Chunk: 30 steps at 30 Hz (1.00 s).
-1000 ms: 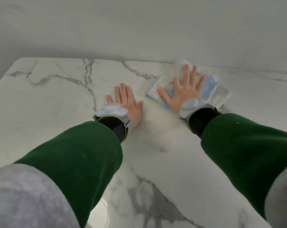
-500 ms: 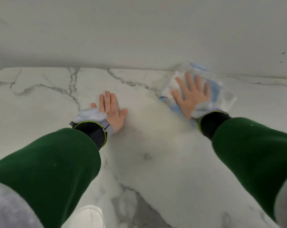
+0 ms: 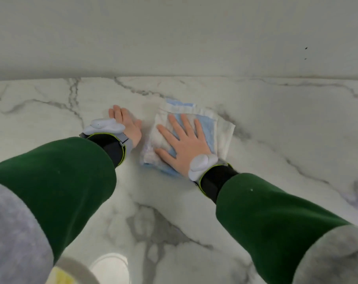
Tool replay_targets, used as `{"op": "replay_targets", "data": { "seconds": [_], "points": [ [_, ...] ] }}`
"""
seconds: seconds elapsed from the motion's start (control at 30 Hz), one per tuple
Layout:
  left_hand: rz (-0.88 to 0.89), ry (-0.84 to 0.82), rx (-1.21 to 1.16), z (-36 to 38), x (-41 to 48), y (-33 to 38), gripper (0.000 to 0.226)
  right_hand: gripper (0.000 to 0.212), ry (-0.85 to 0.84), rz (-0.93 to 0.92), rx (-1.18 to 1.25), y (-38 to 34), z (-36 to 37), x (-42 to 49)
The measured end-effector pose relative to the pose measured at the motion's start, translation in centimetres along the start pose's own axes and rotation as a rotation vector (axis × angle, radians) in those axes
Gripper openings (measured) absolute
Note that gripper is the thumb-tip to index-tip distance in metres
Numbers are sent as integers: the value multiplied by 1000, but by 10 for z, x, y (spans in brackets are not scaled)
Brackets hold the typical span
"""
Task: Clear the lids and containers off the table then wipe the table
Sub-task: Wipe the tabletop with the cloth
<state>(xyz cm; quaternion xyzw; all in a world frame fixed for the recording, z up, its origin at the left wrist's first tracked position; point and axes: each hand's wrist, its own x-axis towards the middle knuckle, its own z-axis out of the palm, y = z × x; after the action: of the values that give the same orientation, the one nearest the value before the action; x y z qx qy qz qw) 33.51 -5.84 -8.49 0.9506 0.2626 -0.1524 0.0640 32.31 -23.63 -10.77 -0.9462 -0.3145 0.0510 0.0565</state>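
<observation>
Cloth: the folded white-and-blue cloth [image 3: 221,132] lay flat on the white, grey-veined marble tabletop [image 3: 286,124], toward its far edge.
Right hand: the right hand [image 3: 186,146] lay palm-down on the cloth, its fingers [image 3: 175,123] straight and spread, pressing rather than gripping.
Left hand: the left hand [image 3: 126,124] rested flat on the bare tabletop just left of the cloth, holding nothing; whether it touched the cloth's edge could not quite be told.
Key relation: the cloth sat directly under the right hand, its long side running away from the person, along the fingers.
Next stroke: rightward looked free; leftward, the left hand stood in the way.
</observation>
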Motion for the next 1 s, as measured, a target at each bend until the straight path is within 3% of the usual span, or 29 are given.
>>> {"op": "replay_targets", "data": {
  "seconds": [0.13,0.23,0.33,0.4,0.53,0.63,0.7,0.83,1.0],
  "points": [
    [88,49,-34,10,-33,39,58,65,54,316,8,76,-5,-34],
    [213,-46,-83,26,-56,77,60,65,13,566,46,126,-11,-61],
    [244,-152,-153,44,-75,101,64,66,28,734,44,128,-9,-74],
    [216,-173,-210,51,-78,103,64,66,70,679,22,99,-4,-78],
    [162,-181,-276,50,-76,102,63,70,14,278,-31,39,6,-90],
    [130,-201,-334,47,-80,105,62,68,-15,121,-18,67,2,-101],
    [148,-174,-336,45,-83,103,61,66,16,201,-9,105,-2,-111],
    [212,-128,-213,42,-88,102,61,65,21,532,26,176,-18,-127],
    [221,-139,-217,42,-87,102,62,65,5,831,59,172,-23,-109]
  ]
}}
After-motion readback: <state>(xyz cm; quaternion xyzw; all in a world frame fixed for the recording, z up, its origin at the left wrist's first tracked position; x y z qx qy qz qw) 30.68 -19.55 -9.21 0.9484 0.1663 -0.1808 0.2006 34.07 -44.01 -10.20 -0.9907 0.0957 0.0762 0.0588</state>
